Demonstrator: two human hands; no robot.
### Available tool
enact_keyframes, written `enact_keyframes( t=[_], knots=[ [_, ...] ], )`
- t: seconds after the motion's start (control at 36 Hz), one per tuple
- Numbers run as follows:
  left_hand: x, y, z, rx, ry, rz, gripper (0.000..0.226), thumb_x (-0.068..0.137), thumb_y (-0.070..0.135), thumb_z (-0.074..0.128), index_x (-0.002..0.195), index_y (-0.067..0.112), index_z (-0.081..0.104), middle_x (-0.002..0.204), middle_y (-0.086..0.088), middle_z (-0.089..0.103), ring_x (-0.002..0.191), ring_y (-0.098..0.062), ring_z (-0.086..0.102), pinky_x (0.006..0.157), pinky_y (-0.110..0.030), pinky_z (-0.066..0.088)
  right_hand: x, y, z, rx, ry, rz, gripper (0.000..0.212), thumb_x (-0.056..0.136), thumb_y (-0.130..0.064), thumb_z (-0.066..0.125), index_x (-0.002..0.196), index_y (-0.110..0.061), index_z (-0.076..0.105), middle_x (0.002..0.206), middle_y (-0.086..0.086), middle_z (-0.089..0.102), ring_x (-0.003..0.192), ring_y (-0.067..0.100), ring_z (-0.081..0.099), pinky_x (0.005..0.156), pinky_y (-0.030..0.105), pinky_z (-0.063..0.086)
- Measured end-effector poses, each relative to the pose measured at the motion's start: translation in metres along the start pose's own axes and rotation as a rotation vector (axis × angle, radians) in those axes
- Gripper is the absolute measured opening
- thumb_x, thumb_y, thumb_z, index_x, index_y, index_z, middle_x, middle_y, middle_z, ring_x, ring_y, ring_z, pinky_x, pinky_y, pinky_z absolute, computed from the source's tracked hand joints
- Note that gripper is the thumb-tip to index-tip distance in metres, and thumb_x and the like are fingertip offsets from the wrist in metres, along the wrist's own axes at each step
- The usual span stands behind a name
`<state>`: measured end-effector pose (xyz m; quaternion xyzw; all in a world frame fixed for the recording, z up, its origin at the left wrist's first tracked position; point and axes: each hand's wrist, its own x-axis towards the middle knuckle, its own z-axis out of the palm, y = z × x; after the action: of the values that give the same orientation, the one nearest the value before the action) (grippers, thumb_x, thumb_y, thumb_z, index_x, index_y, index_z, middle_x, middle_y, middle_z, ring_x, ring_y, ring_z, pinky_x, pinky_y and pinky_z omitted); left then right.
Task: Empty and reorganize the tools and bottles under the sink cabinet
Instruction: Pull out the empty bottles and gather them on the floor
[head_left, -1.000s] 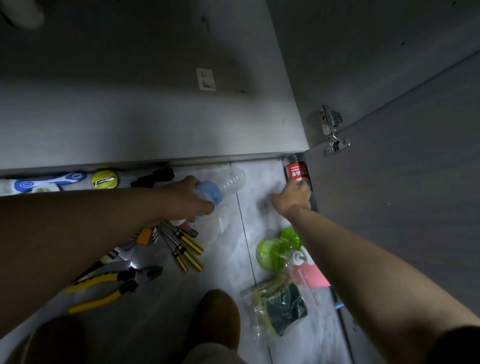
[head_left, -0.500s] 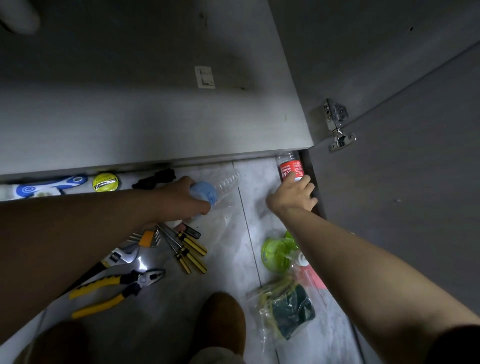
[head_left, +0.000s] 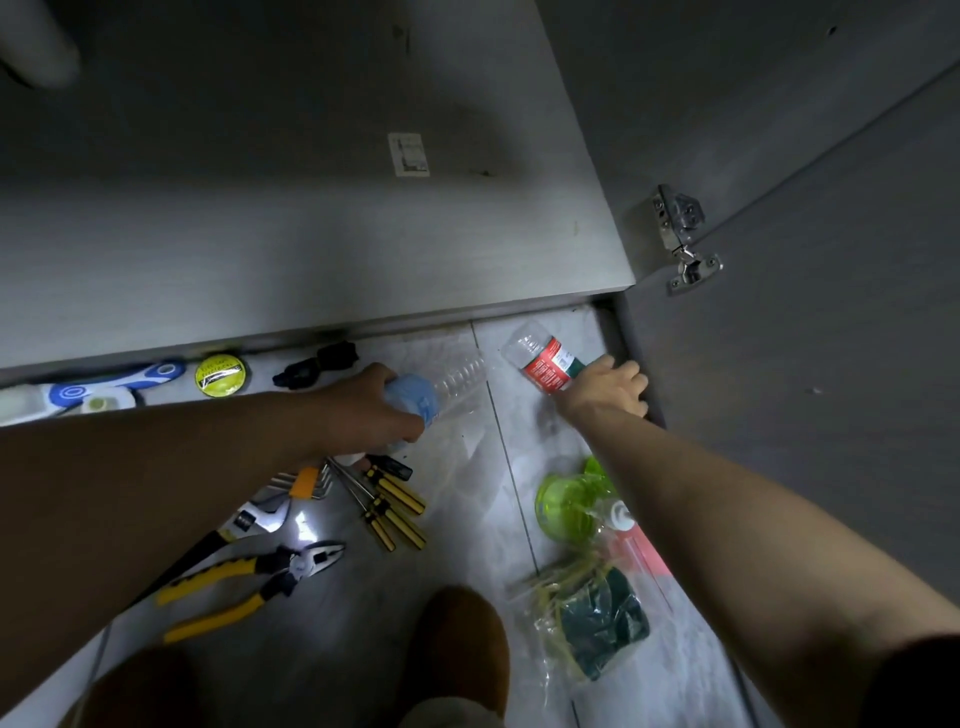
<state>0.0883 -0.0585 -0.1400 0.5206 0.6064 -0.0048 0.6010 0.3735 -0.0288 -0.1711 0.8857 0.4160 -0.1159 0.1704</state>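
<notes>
**Bottles (2).** A clear bottle (head_left: 460, 376) with a blue neck end and a red-label bottle (head_left: 543, 364) are both in hand over the floor (head_left: 467, 525), just before the lower edge of the cabinet (head_left: 311, 249). Both are tilted with their bases toward the cabinet. Whether either one touches the floor cannot be told.

**Hands (2).** The left hand (head_left: 371, 410) reaches in from the left on a straight forearm, its fingers curled round the blue end of the clear bottle. The right hand (head_left: 605, 389) reaches in from the lower right, knuckles up and fingers wrapped round the lower end of the red-label bottle. It is close to the open door (head_left: 805, 364), which bears one hinge (head_left: 680, 234).

**Tools on the floor, under and beside the left forearm.**
- One pair of pliers (head_left: 249, 582) with yellow grips.
- One wrench (head_left: 254, 519), partly hidden by the arm.
- One set of keys in an orange holder (head_left: 306, 480).
- At least three screwdrivers (head_left: 395, 506) with yellow-and-black handles, lying side by side just below the left hand.

**Along the cabinet edge.** One yellow tin (head_left: 221, 374), one black object (head_left: 317, 361) and a blue-and-white item (head_left: 104, 384).

**Under the right forearm.** A green container (head_left: 566, 504), a pink item (head_left: 641, 553) and a clear bag (head_left: 592, 618) of green pads, all partly covered by the arm.

**Foreground.** Two brown slippers (head_left: 457, 649).
</notes>
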Motion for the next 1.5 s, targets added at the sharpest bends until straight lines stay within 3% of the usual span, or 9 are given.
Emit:
enact_keyframes(
  t=[0.22,0.33,0.53,0.72,0.89,1.0,1.14,1.36,1.5],
  knots=[
    [-0.005,0.003,-0.001,0.003,-0.027,-0.009,0.059,0.081,0.033,0.077,0.126,0.029,0.041,0.106,-0.002,0.062,0.082,-0.014,0.065,0.056,-0.024,0.052,-0.018,0.004,-0.004,-0.068,-0.074,-0.256,0.061,0.085,-0.030,0.072,0.133,-0.021,0.035,0.134,0.009,0.047,0.130,0.033,0.041,0.100,0.052,0.042],
    [-0.019,0.013,-0.012,0.065,-0.059,-0.011,0.075,0.058,0.047,0.073,0.125,0.027,0.045,0.108,-0.004,0.064,0.093,-0.018,0.066,0.074,-0.033,0.056,-0.032,0.002,-0.018,-0.053,-0.061,-0.357,0.063,0.082,-0.037,0.073,0.132,-0.020,0.040,0.130,0.011,0.042,0.122,0.037,0.046,0.096,0.049,0.045],
    [-0.060,0.056,-0.042,0.128,-0.204,0.052,0.042,0.073,0.026,0.073,0.110,0.008,0.064,0.097,-0.026,0.070,0.073,-0.025,0.064,0.061,-0.032,0.051,-0.068,0.004,-0.069,0.046,-0.064,-0.406,0.070,0.077,-0.060,0.070,0.131,-0.023,0.044,0.124,0.009,0.040,0.105,0.036,0.060,0.078,0.036,0.044],
    [-0.138,0.103,-0.045,0.246,-0.170,0.080,0.037,0.081,0.022,0.070,0.111,0.015,0.050,0.110,-0.040,0.064,0.076,-0.034,0.061,0.071,-0.046,0.044,-0.117,0.046,-0.134,0.241,-0.151,-0.347,0.079,0.081,-0.061,0.063,0.140,-0.013,0.041,0.136,0.016,0.046,0.120,0.035,0.056,0.097,0.038,0.049],
    [-0.215,0.141,-0.019,0.209,-0.084,0.145,0.038,0.085,0.015,0.068,0.119,0.008,0.052,0.093,-0.021,0.061,0.073,-0.032,0.058,0.057,-0.033,0.046,-0.174,0.118,-0.184,0.569,-0.146,-0.359,0.078,0.076,-0.040,0.078,0.133,-0.010,0.033,0.122,0.008,0.057,0.099,0.025,0.057,0.078,0.031,0.045],
    [-0.254,0.165,0.015,0.238,-0.078,0.179,0.041,0.077,0.026,0.069,0.114,0.015,0.056,0.098,-0.019,0.065,0.075,-0.029,0.060,0.069,-0.036,0.047,-0.207,0.178,-0.203,0.695,-0.091,-0.344,0.077,0.078,-0.041,0.077,0.129,-0.005,0.032,0.114,0.007,0.056,0.101,0.026,0.061,0.080,0.035,0.052],
    [-0.285,0.196,0.062,0.322,-0.075,0.227,0.045,0.068,0.033,0.074,0.109,0.027,0.058,0.108,-0.012,0.069,0.078,-0.023,0.070,0.067,-0.033,0.062,-0.250,0.260,-0.209,0.857,-0.148,-0.303,0.070,0.080,-0.043,0.075,0.123,-0.006,0.035,0.097,0.007,0.061,0.065,0.016,0.063,0.042,0.021,0.045],
    [-0.319,0.238,0.160,0.583,-0.140,0.280,0.040,0.071,0.025,0.073,0.109,0.021,0.061,0.101,-0.013,0.068,0.063,-0.023,0.068,0.060,-0.032,0.060,-0.304,0.407,-0.204,0.952,-0.392,-0.217,0.057,0.080,-0.049,0.075,0.116,-0.020,0.042,0.079,0.016,0.076,0.050,0.020,0.065,0.042,0.023,0.045],
    [-0.338,0.240,0.221,0.763,-0.239,0.293,0.044,0.073,0.028,0.072,0.113,0.015,0.060,0.114,-0.018,0.069,0.075,-0.029,0.071,0.076,-0.040,0.063,-0.331,0.480,-0.199,0.837,-0.453,-0.162,0.043,0.086,-0.048,0.068,0.115,-0.028,0.044,0.079,0.008,0.077,0.050,0.019,0.058,0.045,0.021,0.035]
  ],
)
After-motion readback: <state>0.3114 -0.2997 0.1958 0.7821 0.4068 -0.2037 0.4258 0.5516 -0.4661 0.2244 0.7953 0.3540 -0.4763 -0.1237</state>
